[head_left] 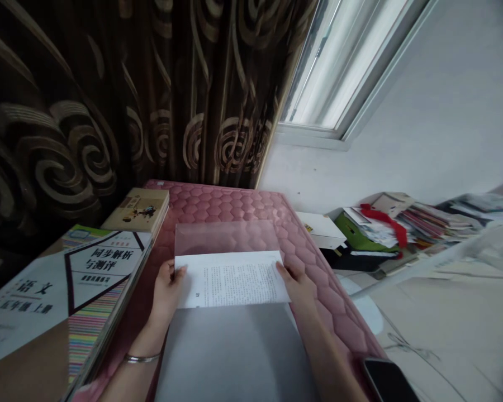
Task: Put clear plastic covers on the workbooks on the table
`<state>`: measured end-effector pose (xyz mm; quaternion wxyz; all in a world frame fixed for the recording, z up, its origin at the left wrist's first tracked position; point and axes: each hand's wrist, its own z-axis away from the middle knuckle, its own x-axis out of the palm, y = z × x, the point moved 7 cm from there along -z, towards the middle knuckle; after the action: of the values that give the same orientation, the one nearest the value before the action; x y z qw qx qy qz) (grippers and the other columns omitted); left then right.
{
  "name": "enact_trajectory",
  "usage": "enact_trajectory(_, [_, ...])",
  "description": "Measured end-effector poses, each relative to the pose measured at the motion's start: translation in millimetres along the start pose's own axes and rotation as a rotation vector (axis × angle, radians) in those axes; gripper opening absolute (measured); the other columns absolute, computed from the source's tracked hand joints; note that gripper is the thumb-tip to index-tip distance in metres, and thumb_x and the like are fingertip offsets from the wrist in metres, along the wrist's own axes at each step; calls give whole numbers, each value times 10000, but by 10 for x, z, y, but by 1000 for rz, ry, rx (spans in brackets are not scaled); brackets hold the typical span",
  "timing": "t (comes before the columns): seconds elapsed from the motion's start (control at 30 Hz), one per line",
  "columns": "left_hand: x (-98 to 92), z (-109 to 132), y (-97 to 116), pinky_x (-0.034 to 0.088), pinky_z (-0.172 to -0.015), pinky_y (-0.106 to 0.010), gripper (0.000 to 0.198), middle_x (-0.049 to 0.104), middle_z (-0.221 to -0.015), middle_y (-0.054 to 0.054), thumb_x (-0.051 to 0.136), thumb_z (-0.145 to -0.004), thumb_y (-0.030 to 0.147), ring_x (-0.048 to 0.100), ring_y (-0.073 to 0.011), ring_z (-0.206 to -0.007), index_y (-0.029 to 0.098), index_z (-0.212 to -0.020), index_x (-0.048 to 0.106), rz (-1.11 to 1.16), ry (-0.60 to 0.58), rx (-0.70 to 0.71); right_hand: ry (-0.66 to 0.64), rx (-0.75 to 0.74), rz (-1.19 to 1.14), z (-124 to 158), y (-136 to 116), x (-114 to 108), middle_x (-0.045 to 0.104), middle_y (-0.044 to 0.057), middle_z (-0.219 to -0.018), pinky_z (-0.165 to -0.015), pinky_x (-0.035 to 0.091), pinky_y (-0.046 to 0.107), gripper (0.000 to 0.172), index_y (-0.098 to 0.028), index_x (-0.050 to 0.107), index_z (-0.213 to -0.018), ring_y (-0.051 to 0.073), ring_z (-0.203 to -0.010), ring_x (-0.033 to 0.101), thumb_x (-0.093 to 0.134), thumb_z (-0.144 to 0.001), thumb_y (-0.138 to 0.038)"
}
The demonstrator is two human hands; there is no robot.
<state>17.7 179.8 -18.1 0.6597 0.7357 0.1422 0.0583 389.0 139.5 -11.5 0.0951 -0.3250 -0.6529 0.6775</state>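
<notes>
A white page of printed text [238, 280] lies crosswise in front of me, with its lines running sideways. My left hand [166, 290] grips its left edge, thumb on top and fingers curled underneath. On the opposite edge, my right hand [298, 287] pinches the page the same way. Clear plastic film [227, 235] shows beyond the page's far edge. Nearer to me, a smooth greyish sheet [235, 354] spreads between my forearms; whether it joins the film, I cannot tell. A silver bracelet [142, 358] circles my left wrist.
Pink quilted padding [218, 201] covers the surface below. Stacked workbooks [96, 268] and a brown book [140, 209] stand at left. A dark phone [389, 381] lies near the right edge. Papers and a red strap [385, 223] are piled farther right. A patterned curtain [184, 84] hangs behind.
</notes>
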Motion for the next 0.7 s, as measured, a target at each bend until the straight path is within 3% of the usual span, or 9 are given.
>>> enact_trajectory(0.17, [-13, 1, 17, 495, -724, -315, 476, 706, -823, -61, 679, -647, 604, 653, -210, -782, 182, -851, 595, 16, 29, 15, -26, -38, 100, 61, -132, 5, 504, -1, -461, -445, 321, 276, 510, -213, 527, -510, 161, -475, 454, 555, -648, -702])
enact_trajectory(0.37, [-19, 20, 3, 487, -680, -301, 380, 674, -757, -23, 665, -681, 515, 618, -180, -703, 187, -862, 606, 35, 33, 13, 41, -146, 142, 48, -66, 30, 486, -9, -492, -480, 323, 268, 562, -214, 495, -552, 156, -514, 448, 482, -707, -755])
enact_trajectory(0.57, [20, 24, 20, 496, -701, -306, 379, 710, -808, -52, 679, -652, 476, 657, -205, -762, 181, -871, 589, 74, -8, -5, -3, -66, -89, 25, 52, 53, 556, -3, -567, -482, 367, 267, 521, -188, 586, -683, 156, -528, 469, 604, -656, -708])
enact_trajectory(0.7, [18, 9, -5, 500, -705, -310, 422, 720, -825, -65, 679, -658, 524, 664, -211, -769, 175, -881, 595, 51, 2, -9, -18, -91, -120, 22, 18, 47, 517, -14, -531, -460, 345, 262, 486, -195, 559, -630, 140, -498, 427, 623, -658, -677])
